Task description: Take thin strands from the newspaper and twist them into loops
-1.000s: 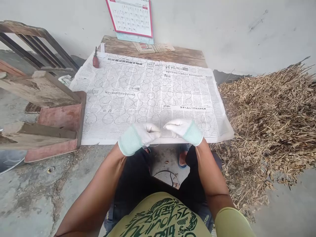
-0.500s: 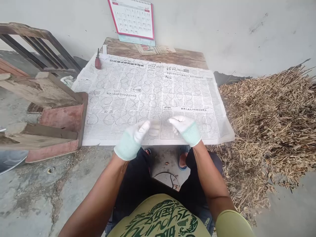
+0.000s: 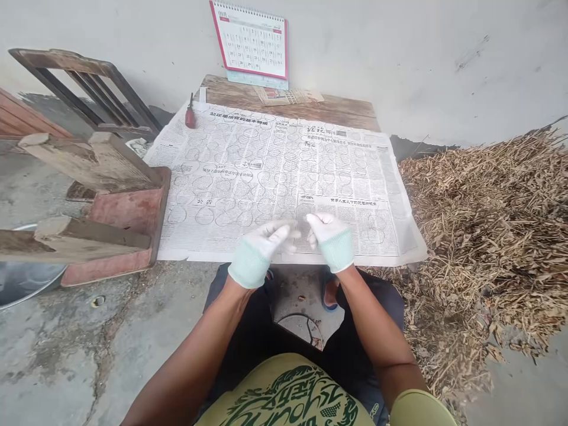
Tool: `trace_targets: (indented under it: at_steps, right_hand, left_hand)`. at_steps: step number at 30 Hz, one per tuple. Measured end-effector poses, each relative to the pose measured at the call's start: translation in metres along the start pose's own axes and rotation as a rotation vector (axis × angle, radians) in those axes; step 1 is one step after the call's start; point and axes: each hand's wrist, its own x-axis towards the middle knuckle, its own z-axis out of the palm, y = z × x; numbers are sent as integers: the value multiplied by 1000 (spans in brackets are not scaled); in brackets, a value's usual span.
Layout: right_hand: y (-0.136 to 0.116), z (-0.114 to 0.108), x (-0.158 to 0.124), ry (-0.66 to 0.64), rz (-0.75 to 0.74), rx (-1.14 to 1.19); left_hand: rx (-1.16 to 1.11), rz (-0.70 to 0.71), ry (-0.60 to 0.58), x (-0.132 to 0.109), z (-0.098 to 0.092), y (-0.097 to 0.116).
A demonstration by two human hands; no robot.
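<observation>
Both of my hands wear white gloves with pale green cuffs and hover over the near edge of a newspaper sheet (image 3: 231, 238) spread on a wooden table (image 3: 350, 109). Rows of hand-drawn loops cover much of the print. My left hand (image 3: 268, 238) is open, its fingers stretched toward the right and slightly blurred. Close to its right, my right hand (image 3: 328, 232) has its thumb and forefinger pinched and the other fingers curled; anything between them is too small to make out. A red-handled tool (image 3: 190, 117) with a thin dark shaft, like a screwdriver or awl, lies at the sheet's far left.
A desk calendar (image 3: 252, 44) stands at the back against the wall. To the left, an upturned wooden stool (image 3: 128, 216) adjoins the table, near a chair (image 3: 84, 83) and a metal basin (image 3: 31, 284). Dry stalks (image 3: 488, 225) are heaped on the right.
My left hand has moved right, nearer to my right hand, which has shifted slightly left. The view has turned a little, so the surroundings sit further right.
</observation>
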Motion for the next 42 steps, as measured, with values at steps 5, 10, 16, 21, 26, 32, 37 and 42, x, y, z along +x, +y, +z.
trace_targets:
  at_steps: [5, 10, 16, 21, 26, 32, 37, 42]
  right_hand:
    - [-5, 9, -9, 117, -26, -36]
    - [-3, 21, -12, 242, -38, -90]
    - [6, 32, -16, 274, -43, -26]
    - [14, 35, -15, 231, -70, -54]
    - [16, 31, -8, 157, -74, -77]
    - [10, 25, -5, 77, -52, -22]
    - [8, 24, -3, 67, -54, -59]
    - [6, 23, -3, 44, -102, -91]
  left_hand:
    - [-126, -141, -53, -4, 4, -18]
    - [-139, -98, 20, -10, 22, -38]
    - [-206, 13, 166, -11, 31, -40]
    - [-207, 88, 234, -10, 30, -30]
    - [-186, 62, 284, -6, 23, -25]
    - [-51, 96, 195, -7, 13, -23]
    - [-10, 91, 131, -11, 7, -24]
    - [-60, 114, 48, -9, 1, -26]
